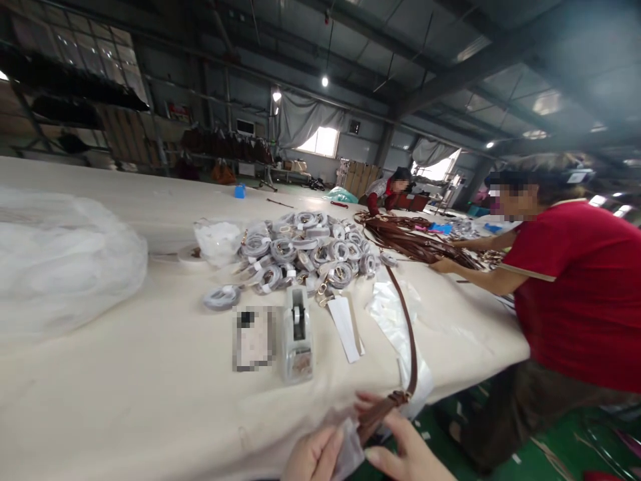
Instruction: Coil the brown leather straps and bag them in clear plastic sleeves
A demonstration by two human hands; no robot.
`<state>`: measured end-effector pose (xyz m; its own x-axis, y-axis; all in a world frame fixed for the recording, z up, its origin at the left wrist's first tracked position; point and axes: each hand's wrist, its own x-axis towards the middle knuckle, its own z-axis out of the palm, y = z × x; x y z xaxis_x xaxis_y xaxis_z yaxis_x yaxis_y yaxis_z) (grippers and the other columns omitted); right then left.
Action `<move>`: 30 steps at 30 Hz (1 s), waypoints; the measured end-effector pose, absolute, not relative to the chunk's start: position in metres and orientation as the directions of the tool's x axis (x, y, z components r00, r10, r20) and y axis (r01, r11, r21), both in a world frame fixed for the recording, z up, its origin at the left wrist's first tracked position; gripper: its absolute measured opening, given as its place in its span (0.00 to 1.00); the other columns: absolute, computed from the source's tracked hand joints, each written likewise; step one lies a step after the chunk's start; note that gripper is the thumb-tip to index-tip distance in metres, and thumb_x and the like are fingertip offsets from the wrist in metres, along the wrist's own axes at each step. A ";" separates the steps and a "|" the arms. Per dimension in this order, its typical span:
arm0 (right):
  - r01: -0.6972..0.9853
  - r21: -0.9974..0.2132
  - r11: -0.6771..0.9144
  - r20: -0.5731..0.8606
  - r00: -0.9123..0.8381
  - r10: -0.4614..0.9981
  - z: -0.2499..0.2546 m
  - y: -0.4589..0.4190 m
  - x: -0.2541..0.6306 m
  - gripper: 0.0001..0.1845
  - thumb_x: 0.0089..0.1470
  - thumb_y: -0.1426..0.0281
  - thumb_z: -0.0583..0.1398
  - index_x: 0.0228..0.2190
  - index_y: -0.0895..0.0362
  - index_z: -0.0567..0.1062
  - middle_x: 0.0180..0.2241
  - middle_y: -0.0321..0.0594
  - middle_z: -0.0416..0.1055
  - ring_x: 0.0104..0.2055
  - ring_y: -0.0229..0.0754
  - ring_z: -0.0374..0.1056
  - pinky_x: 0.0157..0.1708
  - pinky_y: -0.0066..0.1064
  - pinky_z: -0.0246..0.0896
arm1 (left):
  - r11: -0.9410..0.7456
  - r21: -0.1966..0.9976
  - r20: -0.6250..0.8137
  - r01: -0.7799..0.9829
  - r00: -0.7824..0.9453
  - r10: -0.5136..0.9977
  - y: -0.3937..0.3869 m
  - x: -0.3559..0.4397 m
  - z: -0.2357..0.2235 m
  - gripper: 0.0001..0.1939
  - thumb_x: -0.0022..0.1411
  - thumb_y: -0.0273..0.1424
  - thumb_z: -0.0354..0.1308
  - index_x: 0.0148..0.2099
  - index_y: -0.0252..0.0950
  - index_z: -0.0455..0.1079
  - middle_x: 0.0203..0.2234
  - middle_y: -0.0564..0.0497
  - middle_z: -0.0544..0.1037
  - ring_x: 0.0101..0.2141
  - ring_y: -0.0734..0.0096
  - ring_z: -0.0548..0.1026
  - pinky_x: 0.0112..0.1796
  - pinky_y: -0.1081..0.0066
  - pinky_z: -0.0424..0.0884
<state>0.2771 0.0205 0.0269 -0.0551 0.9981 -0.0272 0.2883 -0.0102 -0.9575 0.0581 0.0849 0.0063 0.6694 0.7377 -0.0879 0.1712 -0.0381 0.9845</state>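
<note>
At the table's near edge, my left hand (pixel 311 455) pinches a clear plastic sleeve (pixel 352 451). My right hand (pixel 408 444) is closed around a brown leather strap (pixel 409 327), whose folded end lies at the mouth of the sleeve. The strap's loose length runs away over the table, across flat clear plastic bags (pixel 385 304). Ahead of my hands stands a tape dispenser (pixel 298 364), with white paper strips (pixel 344 327) to its right. Behind these is a heap of coiled straps in plastic (pixel 283 250); one wrapped coil (pixel 222 297) lies apart on the left.
A large translucent plastic bag (pixel 65 260) bulges at left. Next to the dispenser lies a flat pixelated object (pixel 254 339). At right, a co-worker in a red shirt (pixel 575 294) handles a bundle of brown straps (pixel 405 237); another person (pixel 388 190) bends over the far side.
</note>
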 end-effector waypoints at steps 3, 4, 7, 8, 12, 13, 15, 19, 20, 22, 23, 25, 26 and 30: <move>0.030 -0.999 -0.027 -0.030 -0.083 0.996 0.023 0.021 0.293 0.42 0.43 0.45 0.67 0.57 0.49 0.72 0.68 0.47 0.54 0.70 0.61 0.43 0.66 0.52 0.37 | -0.006 0.978 -0.130 0.208 0.633 0.763 0.079 0.047 0.012 0.32 0.63 0.61 0.39 0.24 0.39 0.57 0.14 0.57 0.59 0.19 0.73 0.60 0.24 0.72 0.58; -0.058 -0.998 -0.026 -0.021 -0.086 0.996 0.021 0.023 0.297 0.42 0.44 0.42 0.65 0.56 0.51 0.73 0.68 0.46 0.52 0.71 0.60 0.41 0.67 0.51 0.37 | 0.004 0.976 -0.144 0.218 0.628 0.764 0.077 0.044 0.016 0.31 0.64 0.60 0.39 0.23 0.39 0.55 0.13 0.57 0.58 0.19 0.74 0.59 0.23 0.72 0.56; -0.147 -0.981 -0.130 -0.141 0.062 0.988 0.016 0.034 0.294 0.38 0.53 0.38 0.53 0.47 0.54 0.80 0.65 0.46 0.59 0.69 0.58 0.49 0.66 0.50 0.43 | 0.003 0.973 -0.150 0.229 0.629 0.762 0.074 0.037 0.027 0.31 0.64 0.59 0.40 0.23 0.40 0.53 0.13 0.57 0.58 0.18 0.74 0.59 0.22 0.72 0.54; -0.143 -0.972 -0.184 -0.203 0.126 0.971 0.015 0.038 0.291 0.37 0.55 0.39 0.51 0.45 0.54 0.81 0.64 0.46 0.61 0.68 0.58 0.50 0.66 0.51 0.43 | 0.002 0.974 -0.147 0.226 0.627 0.765 0.073 0.036 0.029 0.31 0.64 0.59 0.40 0.23 0.40 0.53 0.13 0.57 0.58 0.18 0.74 0.59 0.22 0.72 0.55; 0.077 -0.971 -0.228 -0.196 0.296 0.935 0.014 0.047 0.282 0.29 0.59 0.45 0.53 0.46 0.50 0.81 0.65 0.39 0.59 0.71 0.54 0.41 0.69 0.50 0.26 | 0.088 0.970 -0.216 0.227 0.636 0.741 0.073 0.033 0.025 0.32 0.64 0.60 0.39 0.22 0.39 0.57 0.12 0.57 0.61 0.16 0.76 0.60 0.20 0.74 0.55; 0.177 -0.965 -0.194 -0.129 0.323 0.937 0.015 0.048 0.282 0.27 0.60 0.46 0.53 0.47 0.49 0.80 0.66 0.37 0.58 0.71 0.53 0.40 0.69 0.49 0.23 | 0.129 0.965 -0.250 0.230 0.646 0.721 0.073 0.032 0.022 0.33 0.64 0.61 0.39 0.23 0.38 0.58 0.12 0.56 0.63 0.14 0.76 0.61 0.19 0.75 0.54; 0.353 -0.930 -0.103 0.024 0.340 0.940 0.018 0.048 0.282 0.27 0.62 0.49 0.51 0.49 0.49 0.79 0.67 0.36 0.55 0.71 0.53 0.40 0.69 0.48 0.21 | 0.205 0.953 -0.301 0.221 0.665 0.683 0.074 0.033 0.015 0.34 0.62 0.62 0.40 0.26 0.37 0.61 0.14 0.55 0.68 0.12 0.78 0.61 0.16 0.76 0.52; 0.515 -0.856 0.051 0.190 0.221 0.956 0.023 0.040 0.264 0.25 0.65 0.53 0.49 0.51 0.51 0.78 0.69 0.39 0.50 0.70 0.55 0.43 0.69 0.52 0.28 | 0.288 0.949 -0.296 0.129 0.685 0.666 0.076 0.041 0.010 0.35 0.61 0.63 0.42 0.30 0.34 0.66 0.18 0.50 0.75 0.15 0.77 0.67 0.16 0.78 0.57; 0.545 -0.835 0.084 0.196 0.151 0.969 0.024 0.037 0.256 0.24 0.66 0.55 0.50 0.53 0.50 0.77 0.69 0.39 0.49 0.70 0.55 0.42 0.69 0.53 0.29 | 0.300 0.948 -0.287 0.102 0.679 0.676 0.076 0.044 0.011 0.35 0.61 0.63 0.42 0.31 0.33 0.67 0.19 0.50 0.75 0.16 0.76 0.69 0.17 0.78 0.58; 0.580 -0.801 0.145 0.170 -0.012 0.985 0.025 0.031 0.243 0.23 0.66 0.58 0.52 0.57 0.49 0.72 0.69 0.39 0.49 0.71 0.55 0.41 0.69 0.54 0.31 | 0.305 0.951 -0.265 0.058 0.664 0.699 0.076 0.049 0.013 0.35 0.61 0.62 0.43 0.31 0.33 0.67 0.19 0.51 0.75 0.16 0.76 0.69 0.17 0.78 0.60; 0.581 -0.798 0.160 0.151 -0.064 0.987 0.024 0.030 0.239 0.23 0.65 0.59 0.53 0.58 0.48 0.71 0.69 0.39 0.50 0.71 0.54 0.40 0.69 0.54 0.31 | 0.295 0.954 -0.255 0.052 0.658 0.709 0.076 0.050 0.015 0.35 0.61 0.63 0.43 0.30 0.34 0.67 0.18 0.52 0.73 0.15 0.77 0.67 0.16 0.79 0.59; 0.498 -0.858 0.121 0.129 -0.019 0.991 0.021 0.032 0.242 0.21 0.62 0.58 0.57 0.54 0.48 0.75 0.67 0.41 0.56 0.71 0.56 0.39 0.69 0.55 0.28 | 0.277 0.959 -0.252 0.067 0.651 0.716 0.076 0.049 0.016 0.35 0.60 0.63 0.44 0.27 0.35 0.64 0.14 0.55 0.68 0.12 0.80 0.62 0.14 0.79 0.53; 0.388 -0.918 0.079 0.114 0.068 0.991 0.019 0.036 0.248 0.20 0.60 0.56 0.59 0.50 0.49 0.78 0.65 0.42 0.60 0.71 0.57 0.41 0.69 0.56 0.29 | 0.273 0.958 -0.260 0.084 0.650 0.714 0.075 0.047 0.016 0.35 0.60 0.63 0.44 0.25 0.35 0.63 0.12 0.57 0.66 0.11 0.81 0.59 0.13 0.79 0.51; -0.114 -0.993 0.023 -0.014 0.315 0.949 0.012 0.052 0.282 0.23 0.57 0.47 0.58 0.41 0.49 0.83 0.53 0.46 0.75 0.61 0.61 0.62 0.62 0.61 0.50 | 0.335 0.931 -0.342 0.146 0.674 0.655 0.071 0.040 0.011 0.37 0.56 0.67 0.43 0.25 0.35 0.63 0.14 0.54 0.70 0.11 0.79 0.62 0.13 0.79 0.50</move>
<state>0.2825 0.0520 0.0120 0.3150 0.9490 -0.0143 -0.1139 0.0228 -0.9932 0.0397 0.0712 0.0112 0.6736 0.6554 -0.3416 0.1459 0.3352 0.9308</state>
